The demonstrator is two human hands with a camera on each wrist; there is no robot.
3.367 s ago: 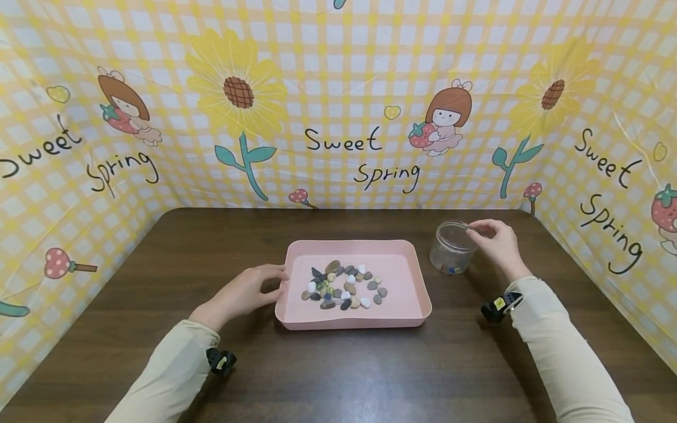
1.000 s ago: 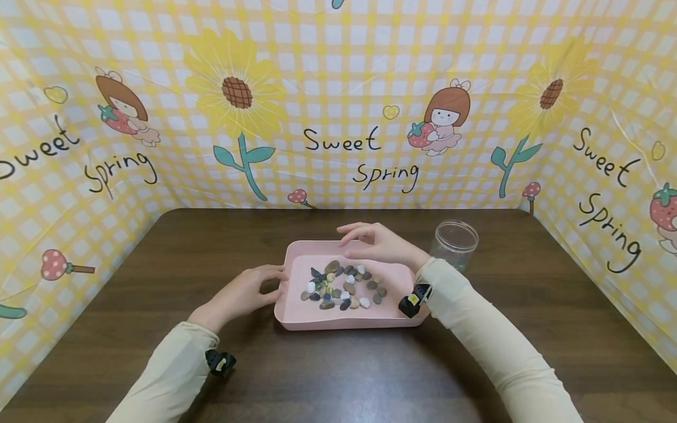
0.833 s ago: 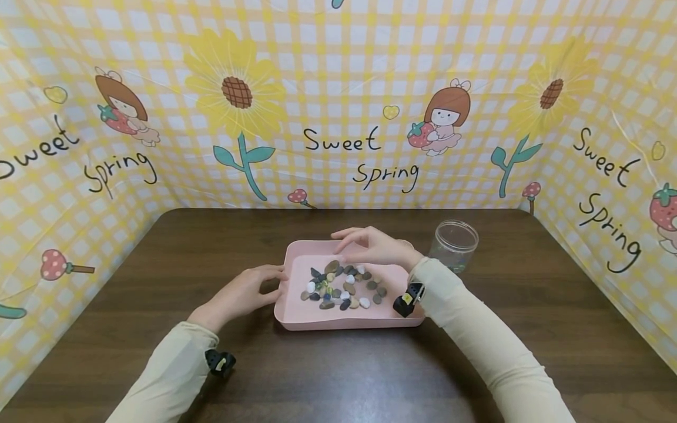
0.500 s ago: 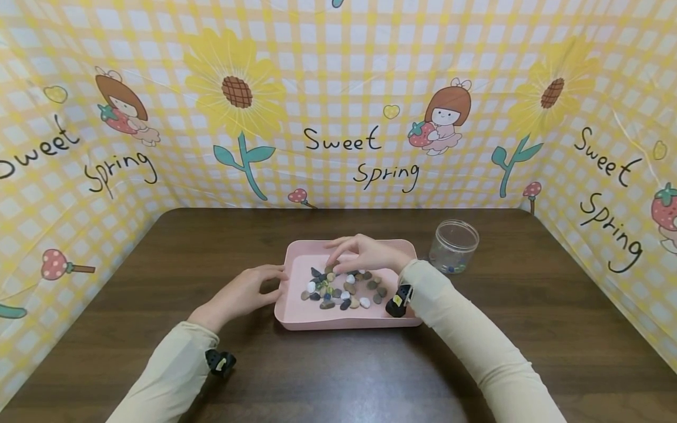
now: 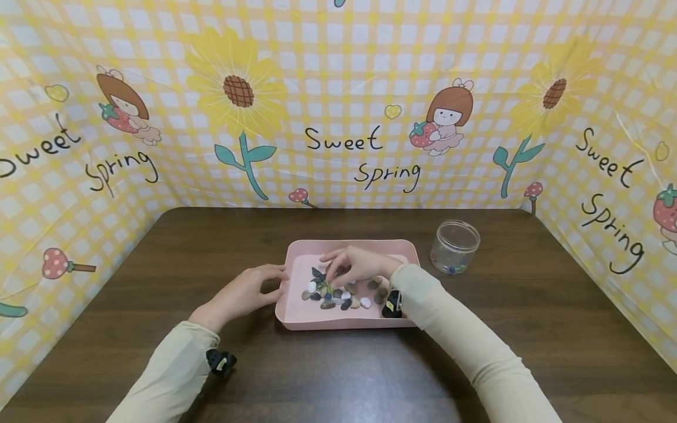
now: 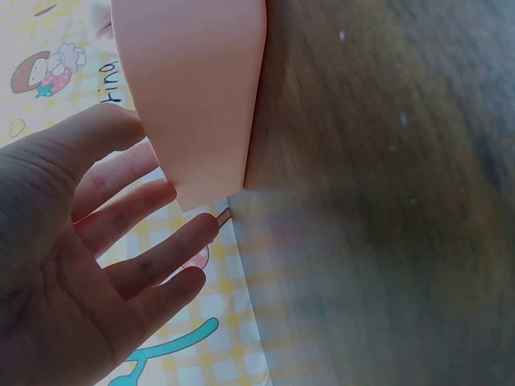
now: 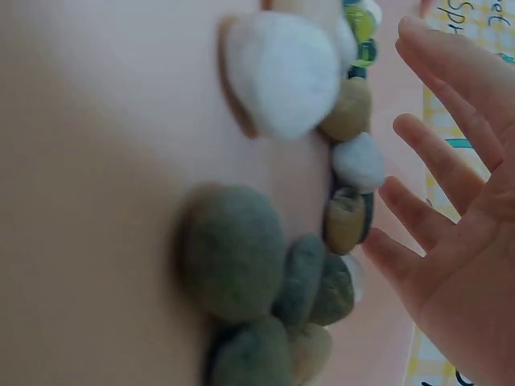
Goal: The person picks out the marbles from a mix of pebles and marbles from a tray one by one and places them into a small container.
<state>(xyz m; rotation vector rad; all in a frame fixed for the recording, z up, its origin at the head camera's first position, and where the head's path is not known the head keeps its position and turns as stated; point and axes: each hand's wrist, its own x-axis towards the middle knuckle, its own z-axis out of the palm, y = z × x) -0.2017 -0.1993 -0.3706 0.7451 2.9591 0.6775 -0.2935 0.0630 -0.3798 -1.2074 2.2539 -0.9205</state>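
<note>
A pink tray point(image 5: 344, 324) holds several pebbles in grey, brown and white, with glass marbles point(image 7: 360, 24) at the left part of the heap. My left hand point(image 5: 240, 296) touches the tray's left side with thumb and fingertips; in the left wrist view its fingers are spread and relaxed along the wall. Over the pebbles reaches my right hand point(image 5: 359, 264), thumb and index finger pointing down at the marbles with a gap between them. The right wrist view shows the other fingers loosely spread, close above white and brown pebbles point(image 7: 348, 108).
A clear, lidless jar point(image 5: 456, 244) stands right of the tray, with a few marbles point(image 5: 452, 270) at its bottom. The dark wooden table point(image 5: 328, 376) is enclosed at the back and sides by a yellow checked cloth point(image 5: 338, 76).
My right hand has left the jar's rim, moved left over the tray and come down to the marbles. The left hand has stayed at the tray's side.
</note>
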